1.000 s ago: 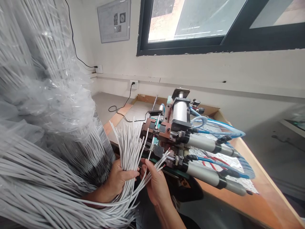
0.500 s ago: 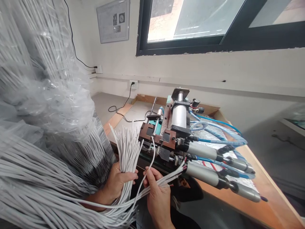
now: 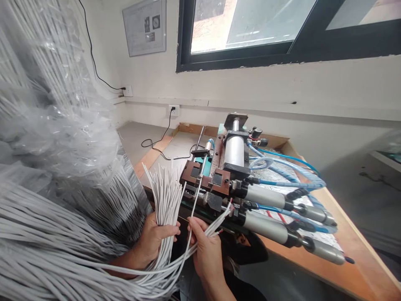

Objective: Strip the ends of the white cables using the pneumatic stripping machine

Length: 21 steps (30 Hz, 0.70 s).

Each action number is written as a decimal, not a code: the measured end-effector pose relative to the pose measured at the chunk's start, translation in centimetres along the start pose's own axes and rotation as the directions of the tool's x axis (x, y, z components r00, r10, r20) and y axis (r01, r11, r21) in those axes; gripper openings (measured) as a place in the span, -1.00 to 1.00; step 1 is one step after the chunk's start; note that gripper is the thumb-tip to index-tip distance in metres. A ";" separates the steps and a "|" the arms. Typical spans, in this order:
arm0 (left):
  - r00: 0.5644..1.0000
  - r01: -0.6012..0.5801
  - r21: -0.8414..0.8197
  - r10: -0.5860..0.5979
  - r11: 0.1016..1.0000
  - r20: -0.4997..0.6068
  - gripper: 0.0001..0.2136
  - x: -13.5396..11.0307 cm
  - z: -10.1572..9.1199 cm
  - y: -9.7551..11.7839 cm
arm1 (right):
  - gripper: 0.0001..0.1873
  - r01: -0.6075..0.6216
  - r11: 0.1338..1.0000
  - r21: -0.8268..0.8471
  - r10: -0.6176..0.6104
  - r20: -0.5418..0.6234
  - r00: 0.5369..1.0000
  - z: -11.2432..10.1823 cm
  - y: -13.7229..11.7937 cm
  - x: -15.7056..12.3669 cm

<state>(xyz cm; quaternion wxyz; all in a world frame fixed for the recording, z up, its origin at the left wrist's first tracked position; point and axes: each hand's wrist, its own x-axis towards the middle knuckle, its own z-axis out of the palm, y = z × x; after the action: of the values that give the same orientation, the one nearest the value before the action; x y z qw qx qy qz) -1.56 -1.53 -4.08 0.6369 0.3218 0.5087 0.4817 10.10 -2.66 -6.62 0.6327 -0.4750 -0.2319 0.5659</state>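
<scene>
My left hand (image 3: pixel 156 238) is wrapped round a thick bundle of grey-white cables (image 3: pixel 166 196), whose cut ends fan upward. Beside it, my right hand (image 3: pixel 205 246) pinches a single cable (image 3: pixel 194 202) between thumb and fingers. That cable's tip points up at the jaws of a pneumatic wire-stripping machine (image 3: pixel 206 179); whether it sits inside them I cannot tell. Several more cables (image 3: pixel 216 225) lie across the right hand, and reddish inner wires show at their ends.
Large stacks of cables in clear plastic (image 3: pixel 62 133) fill the left side. Silver air cylinders (image 3: pixel 266 221) and blue hoses (image 3: pixel 291 184) extend right over the wooden-edged bench (image 3: pixel 354 251). A black cord (image 3: pixel 153 144) runs to a wall socket (image 3: pixel 174 110).
My right hand has brought the single cable's tip up and slightly left to the machine's jaws. The cables across that hand have swung left. My left hand keeps its hold.
</scene>
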 end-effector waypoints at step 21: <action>0.991 -0.090 -0.091 0.098 0.992 0.088 -0.77 0.5 -0.5 1.5 | -0.73 -0.173 0.975 -0.138 0.217 0.446 0.869 -3.0 2.4 -2.2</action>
<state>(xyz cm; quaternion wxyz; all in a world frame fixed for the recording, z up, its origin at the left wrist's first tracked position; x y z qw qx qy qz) -2.48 -0.56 -3.03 0.6495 0.3394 0.4417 0.5175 10.82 -5.93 -9.49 0.4770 -0.3782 -0.3515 0.7112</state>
